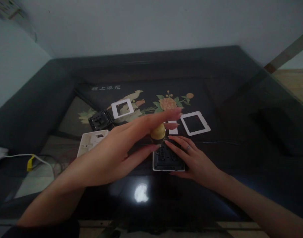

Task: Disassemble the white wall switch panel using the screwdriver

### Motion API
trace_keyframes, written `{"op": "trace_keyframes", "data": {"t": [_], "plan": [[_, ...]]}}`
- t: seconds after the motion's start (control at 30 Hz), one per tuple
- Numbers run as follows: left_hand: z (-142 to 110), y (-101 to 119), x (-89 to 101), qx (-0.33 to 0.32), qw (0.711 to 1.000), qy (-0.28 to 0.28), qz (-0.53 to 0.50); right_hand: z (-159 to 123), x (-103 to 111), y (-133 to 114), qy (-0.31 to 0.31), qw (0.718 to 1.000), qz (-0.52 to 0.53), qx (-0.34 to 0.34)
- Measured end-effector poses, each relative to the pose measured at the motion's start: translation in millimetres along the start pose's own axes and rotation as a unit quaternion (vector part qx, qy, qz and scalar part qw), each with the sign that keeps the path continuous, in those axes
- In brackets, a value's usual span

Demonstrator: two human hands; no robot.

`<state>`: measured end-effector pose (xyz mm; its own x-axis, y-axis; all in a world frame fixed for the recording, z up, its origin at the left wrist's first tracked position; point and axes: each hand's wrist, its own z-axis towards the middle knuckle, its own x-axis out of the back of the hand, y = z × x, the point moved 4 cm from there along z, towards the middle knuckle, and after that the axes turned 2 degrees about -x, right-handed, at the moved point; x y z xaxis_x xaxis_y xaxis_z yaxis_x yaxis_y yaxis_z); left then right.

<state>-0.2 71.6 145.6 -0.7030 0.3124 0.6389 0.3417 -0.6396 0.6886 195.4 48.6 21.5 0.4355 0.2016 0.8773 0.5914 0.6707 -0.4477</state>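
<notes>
While I watch remotely, left hand (121, 142): fingers pinch yellow-topped handle (158, 132), frame centre.
Right hand (194, 158): fingers clasp black module (163, 162), below centre.
White bezel (203, 121): on bench (111, 200), right of centre.

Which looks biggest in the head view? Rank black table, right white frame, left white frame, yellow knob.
1. Black table
2. Right white frame
3. Left white frame
4. Yellow knob, going by its visible part

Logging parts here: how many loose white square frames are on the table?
2: one frame beside the loose black module, another frame beyond the right hand; the left hand may hide more.
</notes>
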Motion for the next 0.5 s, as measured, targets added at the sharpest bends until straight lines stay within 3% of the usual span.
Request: {"op": "trace_keyframes", "data": {"t": [0.2, 0.27, 0.4, 0.5], "plan": [[2, -3, -8.6, -0.106, 0.986, 0.106, 0.067, -1, 0, 0, 0.007, 1.000, -0.009, 0.004], [4, 0, -9.1, -0.112, 0.985, 0.093, 0.089, -1, -1, 1, 0.006, 1.000, -0.007, 0.001], [3, 8, 0.2, -0.055, 0.997, 0.019, 0.059, -1, 0, 1, 0.009, 1.000, -0.003, 0.005], [-1, 9, 6.1, -0.009, 0.999, -0.005, 0.041, -1, 0, 1, 0.006, 1.000, -0.001, 0.001]]}}
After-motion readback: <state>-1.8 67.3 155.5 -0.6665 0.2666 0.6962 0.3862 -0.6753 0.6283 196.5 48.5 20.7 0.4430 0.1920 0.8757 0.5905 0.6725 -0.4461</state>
